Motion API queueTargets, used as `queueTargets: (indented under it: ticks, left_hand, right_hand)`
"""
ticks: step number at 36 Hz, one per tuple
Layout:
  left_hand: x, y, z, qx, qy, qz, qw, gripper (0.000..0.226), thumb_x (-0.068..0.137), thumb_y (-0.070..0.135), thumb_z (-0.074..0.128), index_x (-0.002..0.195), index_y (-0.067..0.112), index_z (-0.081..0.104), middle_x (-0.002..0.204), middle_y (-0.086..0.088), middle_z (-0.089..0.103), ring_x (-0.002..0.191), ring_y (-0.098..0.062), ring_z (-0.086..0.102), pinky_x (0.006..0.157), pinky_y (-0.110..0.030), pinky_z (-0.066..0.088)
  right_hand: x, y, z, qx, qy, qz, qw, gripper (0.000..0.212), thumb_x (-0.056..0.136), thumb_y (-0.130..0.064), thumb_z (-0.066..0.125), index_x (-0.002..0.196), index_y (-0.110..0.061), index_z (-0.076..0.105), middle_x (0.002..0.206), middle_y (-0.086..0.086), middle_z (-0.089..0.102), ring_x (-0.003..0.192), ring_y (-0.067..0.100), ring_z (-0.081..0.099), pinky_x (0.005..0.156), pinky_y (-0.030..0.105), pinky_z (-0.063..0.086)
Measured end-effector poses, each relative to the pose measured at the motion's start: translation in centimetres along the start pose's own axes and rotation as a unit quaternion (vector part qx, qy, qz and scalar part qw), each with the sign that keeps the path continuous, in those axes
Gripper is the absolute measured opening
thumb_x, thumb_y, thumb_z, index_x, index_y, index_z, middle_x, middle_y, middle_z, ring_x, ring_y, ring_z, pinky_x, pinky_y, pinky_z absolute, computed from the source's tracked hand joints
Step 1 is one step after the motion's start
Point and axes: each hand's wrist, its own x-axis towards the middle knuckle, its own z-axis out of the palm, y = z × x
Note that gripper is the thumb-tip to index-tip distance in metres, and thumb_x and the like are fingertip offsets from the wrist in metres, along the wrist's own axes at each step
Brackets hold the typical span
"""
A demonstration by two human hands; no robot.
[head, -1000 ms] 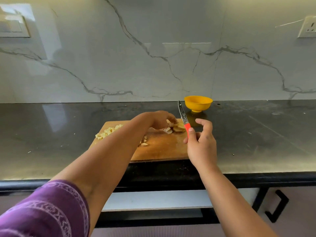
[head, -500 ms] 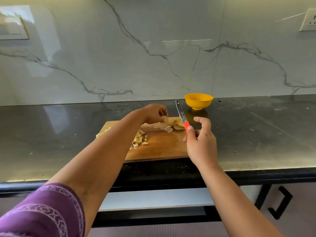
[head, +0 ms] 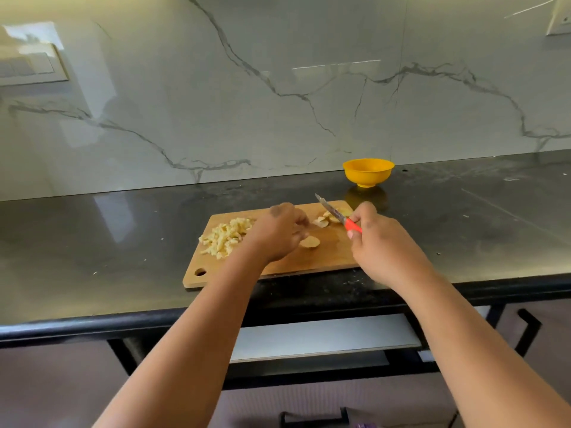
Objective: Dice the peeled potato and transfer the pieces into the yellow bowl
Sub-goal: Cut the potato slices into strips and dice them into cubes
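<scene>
Diced potato (head: 225, 239) is lying heaped at the board's (head: 278, 265) nine o'clock; slices (head: 310, 241) are waiting uncut, and the bowl (head: 368, 172) is standing unfilled. The knife (head: 338, 215) is being gripped by the right hand (head: 381, 242), while a slice is being touched by the left hand (head: 278, 233), its grip unclear.

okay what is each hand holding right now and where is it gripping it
The right hand grips the knife by its red handle. The left hand rests by a potato slice; whether it pinches the slice cannot be told.

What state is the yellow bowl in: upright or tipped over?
Upright. The yellow bowl stands on its small foot on the black countertop, rim level and opening upward, beyond the wooden cutting board. Its contents cannot be seen.
</scene>
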Motion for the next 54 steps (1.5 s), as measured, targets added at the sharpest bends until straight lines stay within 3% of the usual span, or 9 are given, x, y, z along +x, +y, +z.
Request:
queueTargets:
  ticks: [4,8,14,20,29,33,43,50,54]
  left_hand:
    - [-2.4,-0.3,0.5,-0.007,0.05,0.018,0.999,0.015,0.092,0.029,0.066,0.105,0.027,0.072,0.106,0.01,0.071,0.103,-0.013,0.059,0.093,-0.037,0.049]
    - [-4.0,0.2,1.5,0.043,0.048,-0.001,0.998,0.024,0.098,0.029,0.053,0.117,0.034,0.068,0.124,0.015,0.064,0.126,-0.015,0.04,0.107,-0.044,0.029]
    - [-4.9,0.3,2.2,0.057,0.086,-0.005,0.995,0.037,0.096,0.019,0.046,0.122,0.034,0.067,0.124,0.016,0.064,0.117,-0.015,0.04,0.091,-0.035,0.021]
    - [-5.2,0.3,2.3,0.064,0.083,-0.008,0.994,0.041,0.096,0.018,0.043,0.125,0.034,0.066,0.123,0.012,0.065,0.116,-0.017,0.039,0.094,-0.039,0.025]
    - [-5.1,0.6,1.9,0.081,0.07,-0.007,0.994,0.043,0.096,0.019,0.04,0.128,0.036,0.063,0.127,0.01,0.063,0.12,-0.019,0.038,0.099,-0.043,0.026]
    - [-5.2,0.7,2.0,0.078,0.061,-0.007,0.995,0.04,0.097,0.019,0.04,0.127,0.033,0.063,0.133,0.011,0.06,0.126,-0.02,0.036,0.104,-0.046,0.025]
    - [-5.2,0.4,2.2,0.057,0.092,0.009,0.994,0.035,0.095,0.019,0.046,0.119,0.03,0.068,0.114,0.011,0.067,0.114,-0.014,0.038,0.083,-0.032,0.016]
    - [-5.2,0.4,2.3,0.059,0.088,0.011,0.994,0.037,0.094,0.019,0.045,0.12,0.031,0.068,0.107,0.005,0.065,0.112,-0.015,0.038,0.083,-0.034,0.022]
    - [-5.0,0.3,2.2,0.072,0.085,0.011,0.994,0.039,0.093,0.018,0.043,0.12,0.032,0.067,0.109,0.005,0.066,0.112,-0.016,0.038,0.084,-0.036,0.024]
  right_hand:
    - [-0.7,-0.1,-2.6,0.04,0.008,-0.004,0.999,0.009,0.098,-0.019,0.052,0.105,-0.02,0.047,0.083,0.001,0.062,0.067,0.014,0.057,0.051,0.03,0.043]
    - [-1.2,-0.1,-4.0,0.073,0.027,0.014,0.997,0.003,0.096,-0.02,0.056,0.098,-0.021,0.059,0.082,0.002,0.065,0.073,0.018,0.061,0.058,0.029,0.049]
    - [-1.7,-1.2,-1.8,0.041,-0.062,0.028,0.997,0.006,0.096,-0.022,0.057,0.097,-0.025,0.062,0.093,-0.002,0.058,0.075,0.012,0.059,0.049,0.019,0.034]
    - [-2.4,-2.0,-1.3,0.011,-0.047,0.02,0.999,0.008,0.096,-0.02,0.057,0.093,-0.026,0.06,0.082,-0.005,0.048,0.063,0.003,0.045,0.047,0.016,0.027]
    - [-2.9,-3.7,0.6,-0.006,-0.064,0.048,0.997,0.024,0.093,-0.01,0.06,0.113,-0.024,0.061,0.095,-0.001,0.054,0.076,0.014,0.054,0.056,0.019,0.04]
    - [-3.0,-3.2,-1.3,-0.026,-0.091,0.057,0.994,0.016,0.092,-0.014,0.061,0.103,-0.025,0.06,0.097,0.002,0.056,0.071,0.014,0.051,0.056,0.023,0.04]
    - [-3.0,-2.7,-2.8,-0.014,-0.051,0.026,0.998,0.006,0.096,-0.024,0.058,0.097,-0.029,0.057,0.085,-0.007,0.048,0.057,0.003,0.043,0.042,0.012,0.022]
    - [-3.3,-3.4,-0.5,0.001,-0.053,0.03,0.998,0.014,0.094,-0.014,0.06,0.095,-0.027,0.056,0.08,-0.007,0.049,0.061,0.005,0.046,0.046,0.016,0.027]
    - [-3.0,-4.2,0.9,0.001,-0.084,0.052,0.995,0.027,0.092,-0.01,0.06,0.114,-0.025,0.058,0.094,-0.005,0.054,0.081,0.012,0.056,0.062,0.022,0.046]
